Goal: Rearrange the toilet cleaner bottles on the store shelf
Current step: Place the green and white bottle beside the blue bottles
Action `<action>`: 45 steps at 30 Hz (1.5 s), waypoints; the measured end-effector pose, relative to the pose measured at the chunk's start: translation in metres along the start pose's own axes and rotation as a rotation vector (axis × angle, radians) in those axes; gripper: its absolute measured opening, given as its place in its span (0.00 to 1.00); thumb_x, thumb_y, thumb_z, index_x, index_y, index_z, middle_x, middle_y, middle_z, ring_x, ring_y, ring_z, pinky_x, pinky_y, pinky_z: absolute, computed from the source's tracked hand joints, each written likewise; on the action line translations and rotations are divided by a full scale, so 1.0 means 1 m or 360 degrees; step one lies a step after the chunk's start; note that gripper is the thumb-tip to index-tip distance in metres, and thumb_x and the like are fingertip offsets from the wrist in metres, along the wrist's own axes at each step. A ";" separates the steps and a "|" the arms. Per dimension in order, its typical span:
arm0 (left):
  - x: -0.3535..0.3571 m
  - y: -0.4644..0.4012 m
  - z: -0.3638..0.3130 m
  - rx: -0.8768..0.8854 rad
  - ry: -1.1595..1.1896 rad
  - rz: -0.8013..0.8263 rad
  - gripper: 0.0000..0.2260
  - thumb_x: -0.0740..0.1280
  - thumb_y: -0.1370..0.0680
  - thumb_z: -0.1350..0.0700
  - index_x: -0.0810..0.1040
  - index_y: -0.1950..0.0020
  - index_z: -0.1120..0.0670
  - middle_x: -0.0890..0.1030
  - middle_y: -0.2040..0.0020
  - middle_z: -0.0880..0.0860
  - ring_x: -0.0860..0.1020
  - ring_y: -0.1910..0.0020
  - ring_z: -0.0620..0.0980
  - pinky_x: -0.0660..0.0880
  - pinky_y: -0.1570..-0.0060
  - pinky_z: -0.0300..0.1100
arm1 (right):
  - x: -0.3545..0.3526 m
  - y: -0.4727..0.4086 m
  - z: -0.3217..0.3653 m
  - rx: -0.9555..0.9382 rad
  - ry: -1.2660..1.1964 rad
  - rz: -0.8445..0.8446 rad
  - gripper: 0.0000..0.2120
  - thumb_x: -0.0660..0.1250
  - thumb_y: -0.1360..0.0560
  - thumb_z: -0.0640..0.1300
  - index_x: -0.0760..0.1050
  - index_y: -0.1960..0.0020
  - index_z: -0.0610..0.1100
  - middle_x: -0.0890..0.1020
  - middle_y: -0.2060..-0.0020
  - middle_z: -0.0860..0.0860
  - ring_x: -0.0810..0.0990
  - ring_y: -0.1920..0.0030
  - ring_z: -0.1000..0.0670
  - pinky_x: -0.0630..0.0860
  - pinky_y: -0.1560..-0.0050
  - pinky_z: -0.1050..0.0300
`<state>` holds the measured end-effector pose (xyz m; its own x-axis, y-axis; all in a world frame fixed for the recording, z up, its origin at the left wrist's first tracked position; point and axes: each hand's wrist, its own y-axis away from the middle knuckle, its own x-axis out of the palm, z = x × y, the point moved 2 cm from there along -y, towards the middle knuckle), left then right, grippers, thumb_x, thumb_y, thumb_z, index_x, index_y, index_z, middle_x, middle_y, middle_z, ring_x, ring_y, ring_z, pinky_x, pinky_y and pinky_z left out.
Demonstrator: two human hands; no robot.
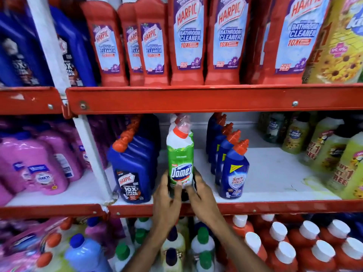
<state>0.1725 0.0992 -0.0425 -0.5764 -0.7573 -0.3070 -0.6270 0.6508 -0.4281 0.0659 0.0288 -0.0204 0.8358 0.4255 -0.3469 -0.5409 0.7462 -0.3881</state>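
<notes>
A white and green Domex toilet cleaner bottle (180,152) with a red cap stands upright on the middle shelf (275,173). My left hand (168,201) and my right hand (200,195) both grip its base from either side. More Domex bottles stand behind it. A row of blue Harpic bottles (133,165) stands to its left. A row of blue Sani Fresh bottles (233,169) with red caps stands to its right.
Red Harpic bathroom cleaner bottles (188,40) fill the top shelf. Yellow Max Kleen bottles (334,154) stand at the right of the middle shelf, pink bottles (43,167) at the left. Red bottles with white caps (294,248) crowd the lower shelf. Bare shelf lies right of the Sani Fresh row.
</notes>
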 end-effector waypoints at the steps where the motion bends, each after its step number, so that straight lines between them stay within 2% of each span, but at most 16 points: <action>1: 0.000 0.001 -0.002 0.0039 0.0019 0.0000 0.27 0.60 0.21 0.40 0.68 0.24 0.49 0.83 0.36 0.50 0.82 0.40 0.48 0.80 0.40 0.53 | 0.000 0.001 -0.002 0.0019 0.0000 -0.0010 0.21 0.58 0.21 0.45 0.66 0.29 0.54 0.79 0.36 0.57 0.76 0.38 0.66 0.73 0.36 0.67; 4: 0.003 0.003 -0.007 0.0114 0.0034 0.0013 0.26 0.61 0.21 0.40 0.70 0.25 0.50 0.84 0.38 0.48 0.82 0.41 0.41 0.81 0.42 0.46 | -0.002 0.002 -0.008 0.0087 -0.0009 -0.0059 0.22 0.57 0.22 0.47 0.67 0.28 0.48 0.80 0.37 0.52 0.79 0.38 0.57 0.76 0.35 0.54; 7: 0.004 0.002 -0.006 0.0132 0.0027 0.0005 0.26 0.60 0.21 0.40 0.71 0.26 0.51 0.83 0.39 0.46 0.80 0.41 0.34 0.79 0.42 0.44 | -0.003 0.003 -0.005 0.0090 0.0016 -0.0072 0.23 0.57 0.22 0.47 0.67 0.27 0.48 0.80 0.37 0.52 0.79 0.38 0.56 0.75 0.35 0.56; 10: 0.002 0.003 -0.007 0.0130 0.0047 0.0053 0.28 0.60 0.20 0.40 0.68 0.24 0.51 0.81 0.32 0.47 0.79 0.36 0.39 0.78 0.36 0.46 | -0.001 0.006 -0.002 0.0061 0.0009 -0.0121 0.23 0.58 0.22 0.47 0.66 0.27 0.47 0.79 0.36 0.54 0.79 0.37 0.55 0.75 0.37 0.61; 13: -0.011 0.014 -0.010 0.0081 0.0075 -0.0049 0.27 0.63 0.20 0.43 0.67 0.22 0.48 0.73 0.25 0.44 0.75 0.28 0.45 0.74 0.29 0.48 | 0.000 0.020 0.007 0.0050 -0.0006 -0.0561 0.24 0.59 0.23 0.49 0.68 0.28 0.48 0.76 0.33 0.54 0.76 0.36 0.57 0.73 0.38 0.62; 15: -0.034 0.024 -0.014 0.0152 0.0111 -0.0314 0.22 0.65 0.21 0.49 0.73 0.26 0.49 0.76 0.27 0.46 0.75 0.29 0.47 0.75 0.30 0.49 | 0.003 0.032 0.019 -0.0093 -0.0071 -0.0887 0.16 0.61 0.25 0.44 0.74 0.39 0.50 0.81 0.43 0.53 0.79 0.44 0.57 0.75 0.46 0.65; 16: -0.048 0.029 -0.015 0.0239 0.0114 -0.0484 0.19 0.65 0.21 0.51 0.76 0.29 0.51 0.78 0.31 0.48 0.77 0.31 0.47 0.76 0.32 0.49 | 0.009 0.036 0.027 -0.0173 -0.0094 -0.0912 0.12 0.62 0.26 0.42 0.76 0.44 0.50 0.82 0.49 0.52 0.80 0.48 0.56 0.76 0.50 0.64; 18: -0.074 0.035 -0.011 0.0367 0.0079 -0.0770 0.17 0.65 0.22 0.52 0.79 0.35 0.56 0.80 0.36 0.54 0.77 0.35 0.51 0.76 0.35 0.49 | 0.028 0.037 0.037 -0.0228 -0.0106 -0.0710 0.10 0.62 0.25 0.43 0.78 0.48 0.50 0.83 0.53 0.53 0.81 0.51 0.54 0.77 0.52 0.62; 20: -0.093 0.030 0.000 0.0302 0.0048 -0.0874 0.18 0.64 0.22 0.52 0.77 0.34 0.59 0.78 0.36 0.56 0.77 0.36 0.54 0.75 0.35 0.54 | 0.056 0.030 0.040 -0.0184 -0.0065 -0.0375 0.14 0.62 0.24 0.43 0.77 0.40 0.51 0.82 0.46 0.54 0.80 0.45 0.56 0.77 0.45 0.61; 23: -0.108 0.016 0.024 0.0036 0.0045 -0.0666 0.26 0.63 0.22 0.44 0.67 0.24 0.48 0.74 0.27 0.51 0.75 0.30 0.53 0.73 0.30 0.59 | 0.090 0.015 0.037 -0.0085 0.0000 -0.0083 0.25 0.61 0.22 0.48 0.65 0.26 0.46 0.74 0.31 0.55 0.74 0.32 0.54 0.69 0.31 0.61; 25: -0.114 0.008 0.034 0.0005 0.0037 -0.0487 0.30 0.63 0.23 0.42 0.58 0.22 0.36 0.72 0.23 0.51 0.74 0.27 0.52 0.73 0.28 0.59 | 0.102 0.007 0.037 -0.0091 0.0043 0.0031 0.27 0.60 0.22 0.49 0.62 0.25 0.45 0.71 0.30 0.58 0.71 0.31 0.57 0.65 0.31 0.68; 28: -0.117 -0.001 0.043 0.0014 -0.0008 -0.0386 0.30 0.65 0.22 0.48 0.60 0.21 0.40 0.77 0.28 0.51 0.79 0.33 0.49 0.78 0.33 0.54 | 0.106 -0.002 0.037 -0.0088 0.0099 0.0084 0.30 0.59 0.22 0.50 0.60 0.22 0.43 0.74 0.28 0.49 0.73 0.33 0.58 0.70 0.34 0.64; 31: -0.117 -0.005 0.048 0.0041 0.0035 -0.0391 0.29 0.67 0.22 0.51 0.65 0.22 0.45 0.81 0.32 0.51 0.82 0.37 0.49 0.80 0.38 0.56 | 0.105 -0.002 0.036 -0.0068 0.0123 0.0071 0.29 0.57 0.22 0.49 0.59 0.22 0.44 0.77 0.32 0.49 0.77 0.37 0.55 0.72 0.40 0.66; 35: -0.112 -0.004 0.050 0.0100 0.0017 -0.0391 0.28 0.67 0.22 0.50 0.66 0.22 0.48 0.81 0.31 0.52 0.82 0.36 0.52 0.80 0.38 0.57 | 0.104 -0.002 0.031 -0.0065 0.0140 0.0024 0.25 0.58 0.20 0.43 0.62 0.23 0.46 0.82 0.39 0.49 0.82 0.43 0.52 0.73 0.46 0.73; 41: -0.110 -0.004 0.048 0.0079 0.0022 -0.0394 0.29 0.66 0.23 0.46 0.67 0.23 0.50 0.79 0.30 0.54 0.81 0.35 0.54 0.80 0.37 0.59 | 0.103 -0.002 0.033 -0.0060 0.0146 0.0040 0.25 0.58 0.18 0.40 0.61 0.23 0.48 0.82 0.39 0.49 0.82 0.44 0.54 0.72 0.47 0.74; 45: -0.111 -0.004 0.048 0.0102 -0.0005 -0.0430 0.28 0.67 0.22 0.50 0.67 0.22 0.51 0.78 0.29 0.55 0.80 0.34 0.56 0.80 0.38 0.59 | 0.102 -0.002 0.037 -0.0077 0.0153 0.0049 0.24 0.58 0.18 0.41 0.60 0.22 0.49 0.83 0.41 0.50 0.81 0.49 0.64 0.71 0.50 0.77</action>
<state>0.2636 0.1782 -0.0476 -0.3909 -0.9032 -0.1771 -0.7235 0.4205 -0.5475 0.1560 0.0898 -0.0233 0.8073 0.3949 -0.4386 -0.5718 0.7072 -0.4159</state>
